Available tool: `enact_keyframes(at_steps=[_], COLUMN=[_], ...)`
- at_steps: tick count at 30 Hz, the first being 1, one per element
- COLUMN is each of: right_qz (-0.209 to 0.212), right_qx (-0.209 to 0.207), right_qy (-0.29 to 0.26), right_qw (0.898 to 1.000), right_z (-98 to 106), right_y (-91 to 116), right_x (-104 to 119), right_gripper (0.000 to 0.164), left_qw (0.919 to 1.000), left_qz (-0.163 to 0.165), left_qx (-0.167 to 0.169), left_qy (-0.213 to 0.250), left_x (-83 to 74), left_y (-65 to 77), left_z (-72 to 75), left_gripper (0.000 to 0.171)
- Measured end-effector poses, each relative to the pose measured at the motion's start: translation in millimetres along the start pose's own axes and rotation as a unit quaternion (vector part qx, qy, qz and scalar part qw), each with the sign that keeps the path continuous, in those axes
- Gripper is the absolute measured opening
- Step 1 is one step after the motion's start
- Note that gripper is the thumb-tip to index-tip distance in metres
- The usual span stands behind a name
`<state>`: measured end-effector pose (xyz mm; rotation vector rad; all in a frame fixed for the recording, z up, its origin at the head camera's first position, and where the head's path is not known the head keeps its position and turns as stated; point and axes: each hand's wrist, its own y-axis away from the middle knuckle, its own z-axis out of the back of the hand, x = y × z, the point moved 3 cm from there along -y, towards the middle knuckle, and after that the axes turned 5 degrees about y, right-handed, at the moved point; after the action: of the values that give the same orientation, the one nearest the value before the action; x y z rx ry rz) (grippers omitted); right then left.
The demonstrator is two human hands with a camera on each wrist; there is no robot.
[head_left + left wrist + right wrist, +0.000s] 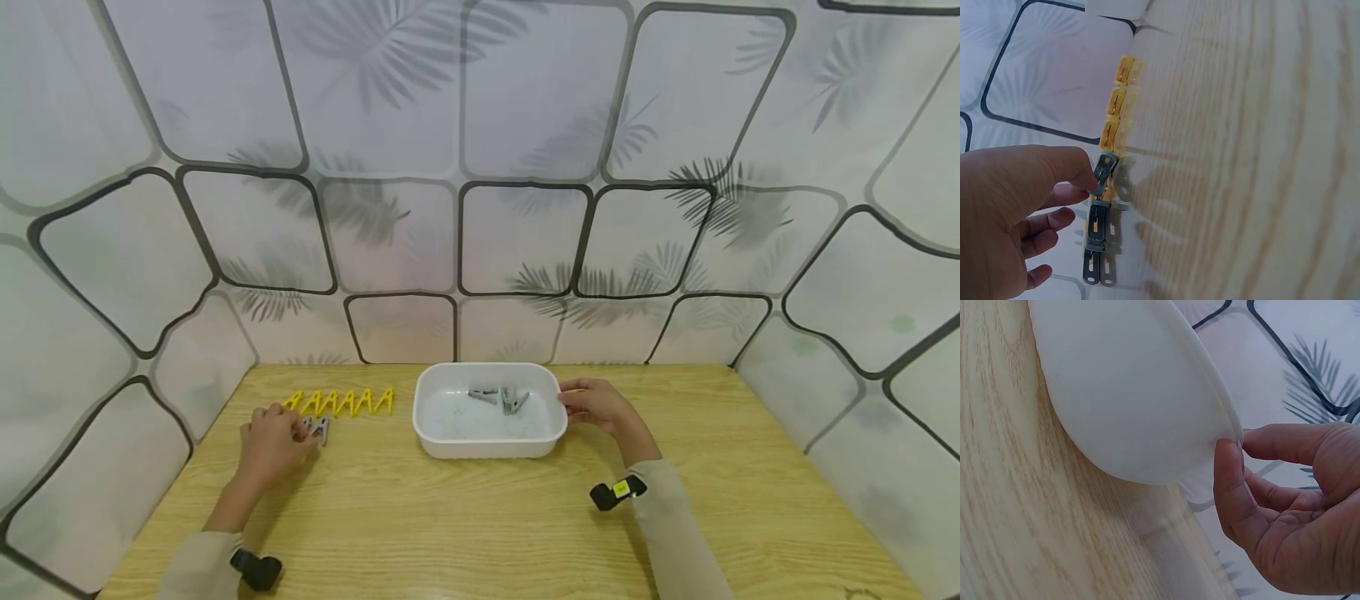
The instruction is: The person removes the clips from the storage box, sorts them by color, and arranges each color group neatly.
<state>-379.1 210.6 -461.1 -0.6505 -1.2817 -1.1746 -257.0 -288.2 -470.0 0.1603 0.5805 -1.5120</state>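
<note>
My left hand (272, 442) is at the left of the table. Its thumb and index finger pinch the edge of a grey clothespin (1105, 170), which stands slightly tilted on the table. Beside it in the left wrist view is another grey clothespin (1097, 222). Several yellow clothespins (348, 402) stand in a row just behind the grey ones, partly hidden by the hand. My right hand (597, 404) grips the right end of a white plastic basin (487, 450), thumb and fingers at its rim. A few grey clothespins (513, 401) lie inside the basin.
The wooden table (465, 525) runs back to a patterned curtain (405, 329) that also closes off both sides. The basin stands near the back edge, to the right of the yellow row.
</note>
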Motion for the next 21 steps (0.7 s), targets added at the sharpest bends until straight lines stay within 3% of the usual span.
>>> enact_keyframes(at_steps=[21], right_qz=[-0.004], right_qx=[0.001], right_qy=[-0.006], right_qw=[1.000], right_z=[-0.4], right_y=[0.4], right_x=[-0.5], right_gripper=[0.049], left_qw=[1.0000], left_qz=[-0.001], left_qx=[0.000], left_qy=[0.000], left_x=[-1.5], left_y=[2.6], left_z=[2.2], left_gripper=[0.026])
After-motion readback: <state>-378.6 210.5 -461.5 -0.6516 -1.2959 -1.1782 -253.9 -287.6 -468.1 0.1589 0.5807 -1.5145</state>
